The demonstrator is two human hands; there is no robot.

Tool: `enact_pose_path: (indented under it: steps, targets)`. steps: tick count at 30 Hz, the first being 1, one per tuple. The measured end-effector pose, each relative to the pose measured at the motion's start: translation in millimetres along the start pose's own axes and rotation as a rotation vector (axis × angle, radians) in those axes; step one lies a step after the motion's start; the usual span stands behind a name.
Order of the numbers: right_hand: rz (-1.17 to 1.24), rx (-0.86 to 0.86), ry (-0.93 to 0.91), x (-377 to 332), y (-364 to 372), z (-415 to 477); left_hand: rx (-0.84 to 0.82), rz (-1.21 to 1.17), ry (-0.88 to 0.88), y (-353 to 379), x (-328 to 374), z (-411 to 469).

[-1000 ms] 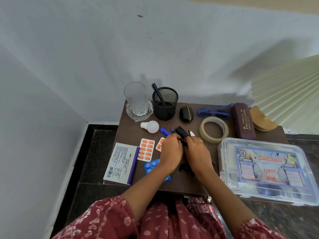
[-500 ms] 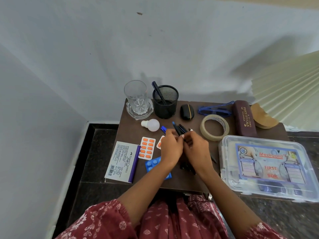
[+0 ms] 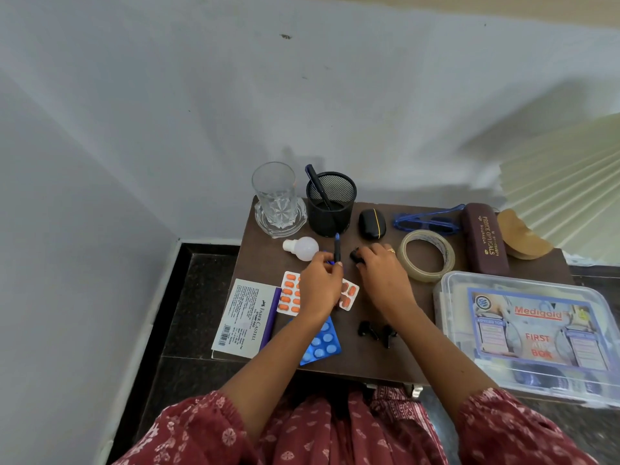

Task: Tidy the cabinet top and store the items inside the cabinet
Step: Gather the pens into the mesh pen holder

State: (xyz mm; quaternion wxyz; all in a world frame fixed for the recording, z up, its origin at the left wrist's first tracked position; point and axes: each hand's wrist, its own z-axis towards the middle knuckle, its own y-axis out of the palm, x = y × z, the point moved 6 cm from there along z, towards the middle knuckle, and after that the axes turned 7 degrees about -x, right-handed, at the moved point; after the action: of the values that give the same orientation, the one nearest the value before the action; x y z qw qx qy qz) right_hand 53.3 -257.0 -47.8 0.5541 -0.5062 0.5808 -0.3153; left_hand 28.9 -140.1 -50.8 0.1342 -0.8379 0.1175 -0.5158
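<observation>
Between hands [image 3: 320, 283], pens no longer bundled.

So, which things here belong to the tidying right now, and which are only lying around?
In hand now:
- left hand, grip on a pen
- right hand, closed on dark pens
- mesh pen holder, one pen already inside

Lying untouched:
- glass
- tape roll
- first aid box
- orange tablets
- spectacle case

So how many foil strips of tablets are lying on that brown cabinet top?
3: two orange-tablet strips, one left of the left hand, one right of it; a blue strip under that forearm. Arms may hide more.
</observation>
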Motion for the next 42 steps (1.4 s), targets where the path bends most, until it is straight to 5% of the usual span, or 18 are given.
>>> enact_pose_path:
  steps: [9,15,19,37,42]
  targets:
    - [-0.043,0.105,0.024,-4,0,5,-0.021,0.038,0.051,-1,-4,0]
    - [1.071,0.167,0.255,29,-8,9,-0.073,-0.113,0.031,-1,-9,2]
    - [1.425,0.179,0.297,33,-14,11,-0.12,-0.157,0.035,0,-12,1]
    - [1.223,-0.041,0.132,17,-11,21,-0.161,-0.178,0.098,6,-11,3]
    - [1.229,0.009,0.141,15,-5,19,-0.109,-0.202,0.075,10,-14,4]
